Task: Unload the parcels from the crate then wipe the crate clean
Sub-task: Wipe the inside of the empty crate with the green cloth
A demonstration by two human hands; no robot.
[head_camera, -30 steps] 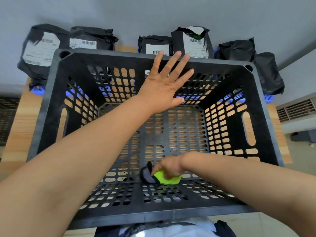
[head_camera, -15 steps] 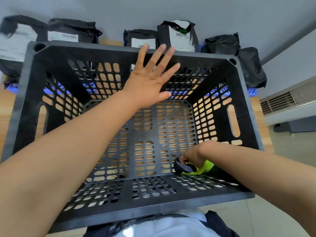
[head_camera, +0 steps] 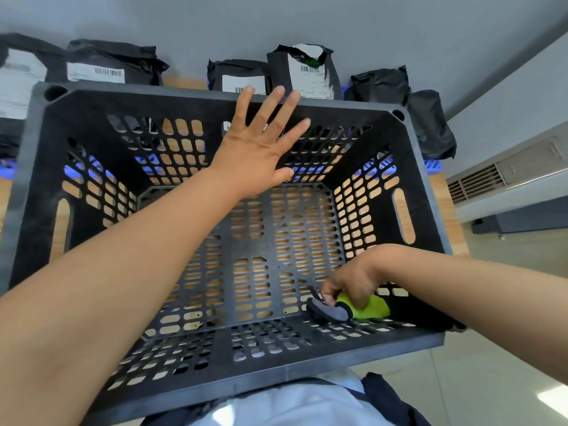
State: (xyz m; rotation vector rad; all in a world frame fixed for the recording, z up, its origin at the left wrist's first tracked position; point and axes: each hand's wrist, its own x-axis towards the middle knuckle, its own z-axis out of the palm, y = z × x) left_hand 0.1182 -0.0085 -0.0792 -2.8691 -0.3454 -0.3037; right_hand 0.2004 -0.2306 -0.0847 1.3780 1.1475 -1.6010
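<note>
Our left hand (head_camera: 258, 152) was held open, palm down, with straight, spread fingers reaching over the far wall of the black crate (head_camera: 153, 95); we could not tell whether the fingertips touched its rim. Our right hand (head_camera: 350, 281) was well apart from it, down inside the crate, fingers curled round a green and grey cloth (head_camera: 368, 309) that lay on the slotted floor in the near right corner. The crate stood on a wooden table (head_camera: 456, 222), its near rim towards our body. Six black parcels (head_camera: 304, 72), several bearing white barcode labels, were ranged outside the crate along the table's far edge, against the grey wall (head_camera: 307, 20).
</note>
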